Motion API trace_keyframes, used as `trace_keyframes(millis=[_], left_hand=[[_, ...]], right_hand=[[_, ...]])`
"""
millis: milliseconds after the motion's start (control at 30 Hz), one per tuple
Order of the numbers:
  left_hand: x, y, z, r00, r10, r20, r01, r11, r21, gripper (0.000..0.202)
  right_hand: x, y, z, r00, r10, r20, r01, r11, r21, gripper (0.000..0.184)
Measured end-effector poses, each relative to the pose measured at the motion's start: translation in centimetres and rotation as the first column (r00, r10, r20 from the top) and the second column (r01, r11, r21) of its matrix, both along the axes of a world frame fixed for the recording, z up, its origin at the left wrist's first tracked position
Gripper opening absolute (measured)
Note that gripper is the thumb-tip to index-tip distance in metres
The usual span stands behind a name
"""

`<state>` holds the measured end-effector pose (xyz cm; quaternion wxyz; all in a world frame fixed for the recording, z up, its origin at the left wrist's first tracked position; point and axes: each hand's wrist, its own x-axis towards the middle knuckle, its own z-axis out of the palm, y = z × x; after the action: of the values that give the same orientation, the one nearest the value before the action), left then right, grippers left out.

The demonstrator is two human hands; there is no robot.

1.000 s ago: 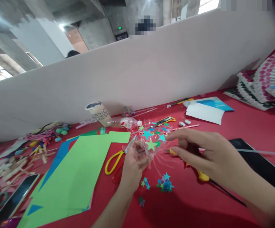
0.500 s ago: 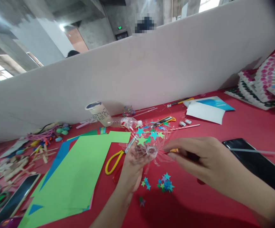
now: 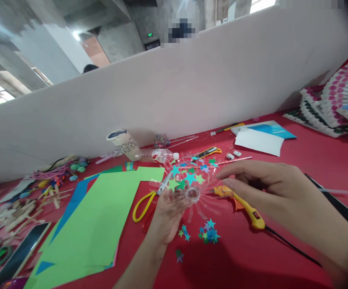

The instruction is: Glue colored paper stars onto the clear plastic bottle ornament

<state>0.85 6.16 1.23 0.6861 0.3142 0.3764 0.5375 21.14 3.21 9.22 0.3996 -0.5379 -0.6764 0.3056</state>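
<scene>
My left hand is closed around a clear plastic bottle top cut into spreading strips, its round mouth toward me. Green and blue paper stars sit on the strips. To the right, my right hand hovers with thumb and forefinger pinched beside the strips; whatever is between the fingertips cannot be made out. Below that hand lies a yellow glue gun with a black cord, its nozzle toward the bottle top. A pile of small loose stars rests on the red table nearer me.
Green paper sheets and yellow-handled scissors lie left. Behind are a plastic bottle, a paper cup and a utility knife. A phone is partly covered by my right arm. A white partition closes the back.
My right hand has moved up and right, uncovering the glue gun on the table. The bottle top in my left hand has shifted slightly, its starred strips tilting lower.
</scene>
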Motion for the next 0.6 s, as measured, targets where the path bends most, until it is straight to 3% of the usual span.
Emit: trace_keyframes(millis=[300,433,600], left_hand=[[-0.6,-0.1,-1.1,0.992,0.097,-0.075,-0.096,0.995,0.018,0.033],[-0.3,0.0,-0.7,0.986,0.022,-0.166,-0.007,0.996,0.089,0.039],[-0.3,0.2,-0.8,0.972,0.04,-0.232,-0.005,0.989,0.149,0.033]], right_hand=[[-0.2,-0.6,0.5,0.999,0.049,-0.007,-0.048,0.995,0.083,0.014],[-1.1,-0.8,0.6,0.991,0.134,0.009,-0.134,0.984,0.12,0.015],[-1.9,-0.7,-0.4,0.989,0.13,0.076,-0.137,0.985,0.101,0.018]])
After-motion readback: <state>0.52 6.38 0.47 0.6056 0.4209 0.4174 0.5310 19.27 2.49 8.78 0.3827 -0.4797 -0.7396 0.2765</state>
